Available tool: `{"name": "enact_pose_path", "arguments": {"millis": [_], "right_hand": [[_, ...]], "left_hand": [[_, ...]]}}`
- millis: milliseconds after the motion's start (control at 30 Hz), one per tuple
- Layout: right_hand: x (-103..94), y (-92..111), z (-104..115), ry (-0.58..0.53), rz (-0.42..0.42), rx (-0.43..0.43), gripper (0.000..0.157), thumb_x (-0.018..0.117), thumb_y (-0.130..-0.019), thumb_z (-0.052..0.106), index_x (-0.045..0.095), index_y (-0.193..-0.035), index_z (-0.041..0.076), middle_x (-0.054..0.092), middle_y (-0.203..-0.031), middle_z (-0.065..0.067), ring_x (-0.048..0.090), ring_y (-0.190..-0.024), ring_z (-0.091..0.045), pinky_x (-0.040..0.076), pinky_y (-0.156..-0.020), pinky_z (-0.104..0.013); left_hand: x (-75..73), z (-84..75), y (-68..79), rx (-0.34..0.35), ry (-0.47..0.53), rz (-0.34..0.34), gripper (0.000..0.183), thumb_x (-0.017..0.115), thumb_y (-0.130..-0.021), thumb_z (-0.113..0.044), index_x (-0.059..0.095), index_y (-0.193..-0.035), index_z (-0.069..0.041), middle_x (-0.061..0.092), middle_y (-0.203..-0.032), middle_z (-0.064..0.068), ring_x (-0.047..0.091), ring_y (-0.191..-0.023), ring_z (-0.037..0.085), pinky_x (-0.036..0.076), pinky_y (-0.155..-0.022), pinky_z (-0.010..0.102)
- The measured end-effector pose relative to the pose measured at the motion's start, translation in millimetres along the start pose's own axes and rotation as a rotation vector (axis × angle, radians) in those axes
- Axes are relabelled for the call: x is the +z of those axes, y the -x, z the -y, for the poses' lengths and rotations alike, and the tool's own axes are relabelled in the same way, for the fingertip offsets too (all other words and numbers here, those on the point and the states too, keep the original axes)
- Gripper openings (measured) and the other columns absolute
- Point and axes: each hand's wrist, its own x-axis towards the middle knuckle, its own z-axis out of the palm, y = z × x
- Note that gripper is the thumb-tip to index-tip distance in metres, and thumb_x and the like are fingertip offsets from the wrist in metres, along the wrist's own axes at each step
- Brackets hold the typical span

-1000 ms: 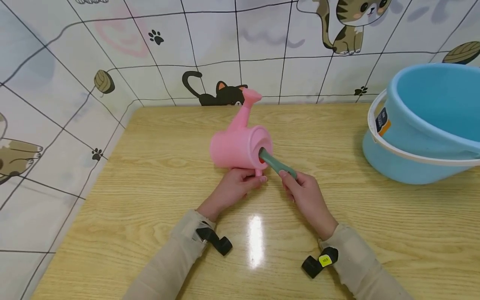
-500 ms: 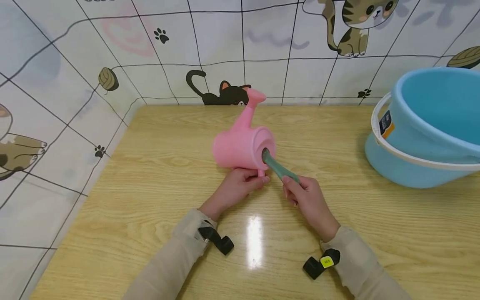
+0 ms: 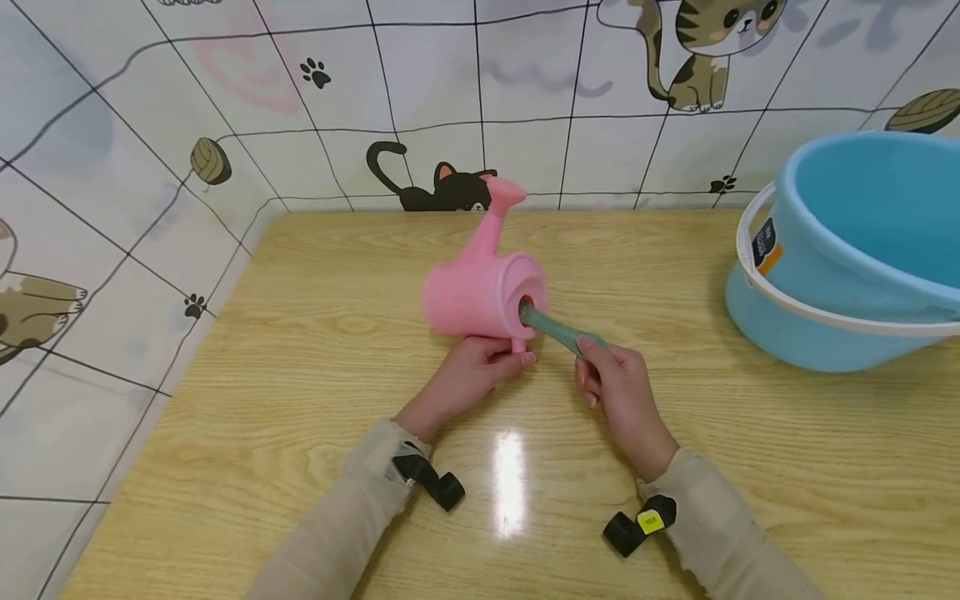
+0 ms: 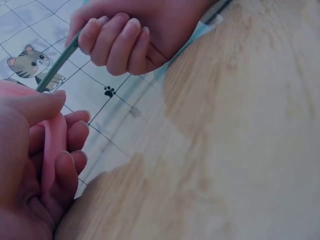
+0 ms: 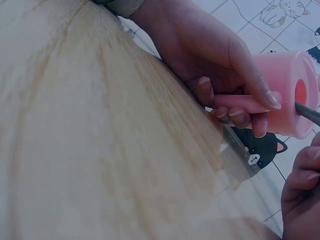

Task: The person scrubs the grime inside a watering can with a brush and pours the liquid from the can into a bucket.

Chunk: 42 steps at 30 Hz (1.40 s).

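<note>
A pink watering can (image 3: 468, 298) lies sideways, its spout pointing up toward the wall and its round opening facing right. My left hand (image 3: 480, 375) grips the can's handle (image 5: 240, 102), with the fingers curled round it in the right wrist view. My right hand (image 3: 622, 396) pinches the end of a slim green handle (image 3: 558, 327) between thumb and curled fingers. The other end of that green tool goes into the can's opening, so its head is hidden. Something red shows just inside the opening. In the left wrist view the right hand (image 4: 127, 42) is above the left.
A light blue bucket (image 3: 817, 342) with a white carrying handle (image 3: 840, 315) stands at the right of the wooden table (image 3: 322, 358). Behind and to the left rises a wall (image 3: 517, 100) with cat drawings and grid lines. Black cameras sit on both wrists.
My right hand has shifted a little to the right, and the green handle now lies at a flatter slant in the opening. The left hand and the watering can have hardly moved.
</note>
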Motion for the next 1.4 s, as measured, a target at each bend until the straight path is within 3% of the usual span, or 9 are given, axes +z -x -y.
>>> {"name": "enact_pose_path", "arguments": {"millis": [167, 433, 633, 800, 967, 1033, 1267, 1400], "right_hand": [[2.5, -0.6, 2.2, -0.038, -0.041, 0.069, 0.044, 0.049, -0.092, 0.031, 0.048, -0.061, 0.000, 0.034, -0.047, -0.001, 0.034, -0.042, -0.012, 0.032, -0.039, -0.023], [1.9, -1.7, -1.7, -0.024, -0.001, 0.050, 0.044, 0.049, -0.092, 0.033, 0.049, -0.064, 0.000, 0.035, -0.047, -0.001, 0.035, -0.042, -0.013, 0.033, -0.039, -0.024], [2.3, -1.4, -1.6, -0.002, -0.016, 0.063, 0.045, 0.049, -0.092, 0.034, 0.050, -0.065, -0.001, 0.036, -0.047, -0.002, 0.036, -0.043, -0.013, 0.034, -0.040, -0.024], [2.8, -1.0, -0.2, 0.007, -0.029, 0.063, 0.045, 0.049, -0.092, 0.035, 0.050, -0.065, -0.001, 0.036, -0.047, -0.002, 0.036, -0.043, -0.013, 0.035, -0.040, -0.024], [2.8, -0.9, 0.7, -0.014, -0.037, 0.071, 0.043, 0.050, -0.091, 0.034, 0.050, -0.065, -0.001, 0.037, -0.048, -0.002, 0.035, -0.043, -0.012, 0.035, -0.040, -0.023], [2.7, -1.1, 0.8, -0.038, -0.041, 0.079, 0.043, 0.051, -0.091, 0.034, 0.050, -0.064, 0.000, 0.037, -0.048, -0.001, 0.035, -0.043, -0.011, 0.035, -0.040, -0.022], [1.9, -1.7, -0.6, -0.174, -0.053, 0.074, 0.044, 0.050, -0.092, 0.031, 0.046, -0.058, 0.003, 0.033, -0.046, 0.000, 0.033, -0.041, -0.012, 0.031, -0.038, -0.021], [0.4, -3.0, -0.2, -0.253, 0.008, 0.049, 0.044, 0.049, -0.093, 0.028, 0.045, -0.056, 0.005, 0.033, -0.045, 0.000, 0.032, -0.040, -0.012, 0.029, -0.038, -0.022]], "left_hand": [[-3.7, -24.4, 8.4, -0.007, -0.017, 0.003, 0.017, 0.061, -0.086, -0.021, 0.062, -0.086, -0.004, 0.056, -0.070, 0.009, 0.042, -0.048, 0.008, 0.040, -0.046, 0.024], [-4.2, -24.3, 9.6, -0.001, -0.019, -0.001, 0.018, 0.061, -0.086, -0.021, 0.062, -0.085, -0.003, 0.056, -0.069, 0.011, 0.042, -0.047, 0.008, 0.040, -0.045, 0.024], [-3.7, -24.3, 9.4, -0.001, -0.027, -0.004, 0.018, 0.061, -0.086, -0.022, 0.062, -0.085, -0.004, 0.056, -0.070, 0.010, 0.041, -0.047, 0.007, 0.039, -0.045, 0.023], [-3.0, -21.2, 7.8, -0.007, -0.024, -0.004, 0.018, 0.062, -0.085, -0.022, 0.062, -0.084, -0.004, 0.056, -0.069, 0.008, 0.041, -0.047, 0.008, 0.039, -0.045, 0.023], [0.1, -1.2, 0.5, -0.005, -0.025, -0.014, 0.021, 0.063, -0.084, -0.030, 0.062, -0.082, -0.009, 0.055, -0.068, 0.002, 0.042, -0.047, 0.010, 0.039, -0.044, 0.025], [1.2, 7.2, -1.9, -0.005, -0.026, -0.013, 0.023, 0.063, -0.083, -0.035, 0.062, -0.081, -0.012, 0.056, -0.068, 0.001, 0.043, -0.047, 0.011, 0.039, -0.044, 0.026], [1.2, 12.7, -1.6, 0.015, -0.021, -0.002, 0.027, 0.062, -0.081, -0.042, 0.062, -0.081, -0.015, 0.056, -0.067, 0.000, 0.044, -0.047, 0.014, 0.041, -0.044, 0.027], [0.5, 12.4, -2.3, 0.022, -0.020, -0.003, 0.027, 0.062, -0.082, -0.041, 0.062, -0.080, -0.014, 0.057, -0.069, -0.001, 0.044, -0.048, 0.013, 0.041, -0.044, 0.027]]}}
